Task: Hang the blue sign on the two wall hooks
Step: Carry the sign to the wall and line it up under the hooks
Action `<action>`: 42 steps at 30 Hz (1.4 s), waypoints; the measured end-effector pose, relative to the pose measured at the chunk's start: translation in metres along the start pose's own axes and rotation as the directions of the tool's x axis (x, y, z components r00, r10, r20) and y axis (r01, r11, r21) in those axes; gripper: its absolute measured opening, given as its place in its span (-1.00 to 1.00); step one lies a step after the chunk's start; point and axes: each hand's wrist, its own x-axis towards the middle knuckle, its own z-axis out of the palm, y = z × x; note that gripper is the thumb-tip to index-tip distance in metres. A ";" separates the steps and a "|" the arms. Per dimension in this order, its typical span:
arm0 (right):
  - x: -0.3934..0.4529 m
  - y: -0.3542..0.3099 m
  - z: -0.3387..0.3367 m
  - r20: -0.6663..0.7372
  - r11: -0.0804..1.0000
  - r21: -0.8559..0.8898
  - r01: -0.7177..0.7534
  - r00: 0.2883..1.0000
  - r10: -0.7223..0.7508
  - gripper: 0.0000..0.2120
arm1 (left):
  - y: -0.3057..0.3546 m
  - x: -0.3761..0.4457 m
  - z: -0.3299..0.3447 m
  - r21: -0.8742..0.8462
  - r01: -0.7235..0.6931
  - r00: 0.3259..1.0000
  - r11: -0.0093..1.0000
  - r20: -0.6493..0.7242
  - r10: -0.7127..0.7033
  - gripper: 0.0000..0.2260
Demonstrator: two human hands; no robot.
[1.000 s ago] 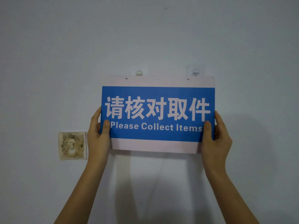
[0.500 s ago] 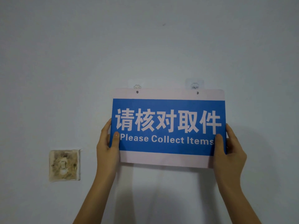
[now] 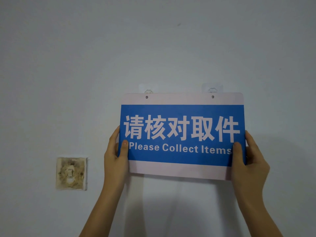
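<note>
Presently both hands, left hand (image 3: pixel 116 156) and right hand (image 3: pixel 248 161), pinch the blue sign (image 3: pixel 182 134) level at its ends; its holes sit just below the two hooks (image 3: pixel 148 91).

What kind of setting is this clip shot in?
Probably an indoor parcel or item pickup point: a plain painted wall, a sign reading "Please Collect Items", and a stained old wall plate.

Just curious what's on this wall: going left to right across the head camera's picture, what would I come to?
Stained wall plate → left hand → left hook → right hook → right hand. The blue sign spans both hands.
</note>
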 end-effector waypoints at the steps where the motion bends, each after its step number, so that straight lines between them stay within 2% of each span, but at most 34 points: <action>1: -0.001 0.001 0.000 -0.001 1.000 0.000 -0.002 1.000 0.002 -0.60 | -0.001 0.000 0.000 0.004 0.003 1.000 1.000 0.002 -0.003 -0.67; 23: -0.006 0.000 0.001 0.016 1.000 -0.026 -0.001 1.000 0.002 -0.60 | 0.005 -0.003 -0.005 0.060 0.034 0.999 0.998 -0.022 -0.033 -0.69; 42: -0.007 -0.003 -0.003 0.004 0.999 -0.042 0.013 1.000 -0.013 -0.60 | 0.005 -0.004 -0.002 0.139 0.041 0.999 0.989 -0.027 -0.038 -0.59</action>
